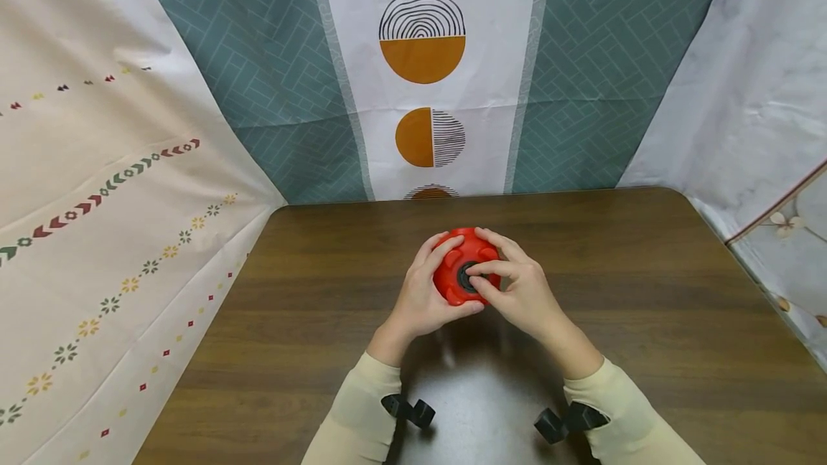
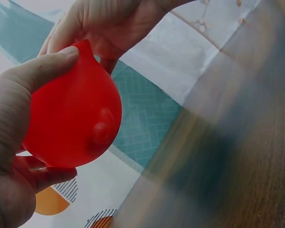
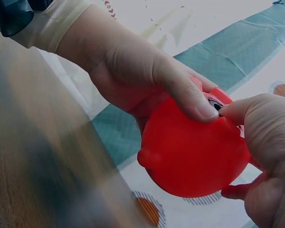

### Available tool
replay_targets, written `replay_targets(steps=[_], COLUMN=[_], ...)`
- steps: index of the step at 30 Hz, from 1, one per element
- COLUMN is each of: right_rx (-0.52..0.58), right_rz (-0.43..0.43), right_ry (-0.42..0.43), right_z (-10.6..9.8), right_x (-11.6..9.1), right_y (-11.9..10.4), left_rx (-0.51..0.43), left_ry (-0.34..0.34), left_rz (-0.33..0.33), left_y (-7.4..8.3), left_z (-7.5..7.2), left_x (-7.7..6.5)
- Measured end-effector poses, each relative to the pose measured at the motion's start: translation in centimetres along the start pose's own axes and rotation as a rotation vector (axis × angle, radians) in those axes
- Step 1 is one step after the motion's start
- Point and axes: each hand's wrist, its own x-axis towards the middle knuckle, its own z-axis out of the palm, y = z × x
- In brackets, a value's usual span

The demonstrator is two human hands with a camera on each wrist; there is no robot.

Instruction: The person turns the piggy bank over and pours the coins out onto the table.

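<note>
A rounded red object (image 1: 457, 257), with short stubby bumps and a black round plug (image 1: 465, 277) in the face turned up, is held above the table. My left hand (image 1: 418, 293) grips it from the left, its thumb along the near side and fingers over the far side. My right hand (image 1: 525, 289) pinches at the black plug with thumb and index finger, while another finger touches the red rim. The smooth side of the red object (image 2: 80, 114) shows in the left wrist view. In the right wrist view, fingertips partly cover the plug (image 3: 215, 104).
Below the hands lies a brown wooden table (image 1: 310, 350). Patterned cloth (image 1: 581, 92) hangs behind it, with a cream cloth (image 1: 129, 235) on the left and a pale one (image 1: 743, 92) on the right. Both sleeves carry black wrist devices (image 1: 423, 413).
</note>
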Motion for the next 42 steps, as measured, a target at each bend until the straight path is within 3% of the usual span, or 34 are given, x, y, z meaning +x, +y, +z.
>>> replay_targets(steps=[8,16,20,29,36,42], right_rx=[0.01,0.039,0.042,0.04,0.044,0.029], right_rz=[-0.008,0.026,0.034,0.085,0.062,0.07], right_ry=[0.0,-0.073,-0.104,-0.225,-0.263,-0.246], right_z=[-0.5,-1.6,-1.7,-1.9,-2.2,-2.0], right_x=[0.6,1.2,1.1,0.3,0.4,0.2], right_y=[-2.1,-4.3,-3.8,-0.2,-0.4,0.0], left_rx=[-0.036,-0.042,-0.044,-0.042,-0.035,-0.047], left_ry=[-0.008,-0.014,-0.026,-0.067,-0.093,-0.076], left_rz=[-0.009,0.007,0.018,0.059,0.069,0.073], left_y=[0.0,-0.1,-0.2,-0.1,0.0,0.1], left_z=[0.1,0.1,0.2,0.2,0.2,0.2], left_x=[0.0,0.1,0.1,0.2,0.1,0.2])
